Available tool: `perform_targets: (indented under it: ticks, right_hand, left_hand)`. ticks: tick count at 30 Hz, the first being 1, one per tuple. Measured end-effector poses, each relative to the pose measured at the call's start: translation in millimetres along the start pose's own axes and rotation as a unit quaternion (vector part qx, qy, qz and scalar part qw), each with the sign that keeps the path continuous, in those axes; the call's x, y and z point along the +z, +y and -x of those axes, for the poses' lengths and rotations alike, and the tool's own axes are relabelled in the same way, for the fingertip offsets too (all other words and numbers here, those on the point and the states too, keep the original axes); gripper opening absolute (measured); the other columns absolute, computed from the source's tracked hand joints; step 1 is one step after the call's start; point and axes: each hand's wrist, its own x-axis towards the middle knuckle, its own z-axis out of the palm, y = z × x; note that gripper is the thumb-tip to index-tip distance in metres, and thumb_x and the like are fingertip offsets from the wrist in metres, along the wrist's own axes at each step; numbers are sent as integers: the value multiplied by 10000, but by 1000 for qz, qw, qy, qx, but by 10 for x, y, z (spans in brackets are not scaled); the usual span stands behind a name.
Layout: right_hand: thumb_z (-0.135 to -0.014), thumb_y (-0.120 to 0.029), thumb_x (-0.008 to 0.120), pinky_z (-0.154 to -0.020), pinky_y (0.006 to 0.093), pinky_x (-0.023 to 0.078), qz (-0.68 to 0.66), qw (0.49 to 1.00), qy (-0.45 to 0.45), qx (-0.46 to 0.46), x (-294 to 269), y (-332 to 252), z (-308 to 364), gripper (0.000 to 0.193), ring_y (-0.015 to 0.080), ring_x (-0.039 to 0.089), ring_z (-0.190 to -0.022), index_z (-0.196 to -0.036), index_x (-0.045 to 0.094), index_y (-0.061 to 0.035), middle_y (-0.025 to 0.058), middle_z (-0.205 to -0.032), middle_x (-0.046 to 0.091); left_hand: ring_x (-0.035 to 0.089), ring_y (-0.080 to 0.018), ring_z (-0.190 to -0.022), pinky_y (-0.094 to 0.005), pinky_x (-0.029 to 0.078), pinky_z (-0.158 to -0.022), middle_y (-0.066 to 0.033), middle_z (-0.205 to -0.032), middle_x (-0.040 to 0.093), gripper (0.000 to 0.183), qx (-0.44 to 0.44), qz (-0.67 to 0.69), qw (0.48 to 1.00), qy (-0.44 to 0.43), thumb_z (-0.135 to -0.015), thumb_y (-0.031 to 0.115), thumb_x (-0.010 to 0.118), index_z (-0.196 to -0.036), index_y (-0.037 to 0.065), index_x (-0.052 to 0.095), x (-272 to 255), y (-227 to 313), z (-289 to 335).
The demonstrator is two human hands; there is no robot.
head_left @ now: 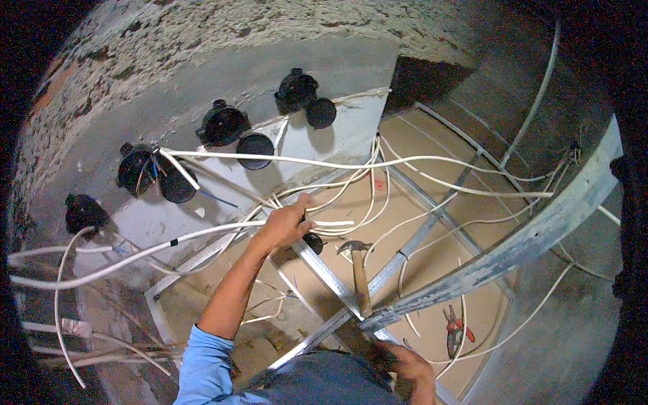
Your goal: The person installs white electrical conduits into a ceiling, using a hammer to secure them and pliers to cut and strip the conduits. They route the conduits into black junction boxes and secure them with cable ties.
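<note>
My left hand (287,223) reaches out over a metal frame, its fingers closed around a thick white cable (202,234). One end of that cable sticks out past my fingers, and the rest runs off to the left rim. Low in the view, my right hand (410,370) is beside the near end of the frame and a dark strip (361,339). Blur and shadow hide its fingers, so any grip there cannot be made out. A claw hammer (360,280) with a wooden handle lies between my hands across the metal channels (317,263).
Black round boxes (255,150) line the grey wall, with blue and brown wires at one. Loose white cables (432,158) cross the frame, which backs onto brown board (432,260). Red-handled pliers (456,332) lie at right, below a long curved beam (499,250).
</note>
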Motion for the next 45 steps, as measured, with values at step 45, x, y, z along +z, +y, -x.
perform_targets:
  ticks: [45]
  right_hand:
    - [-864,-258,551,-808,533,463,272,881,155,-355,749,-1669,-1907,393,501,590,-966,-1127,441,12,328,-958,589]
  left_hand:
    - [622,-322,-750,-433,496,-655,-118,-775,614,117,89,-98,965,225,-810,175,665,-839,61,668,170,113,40]
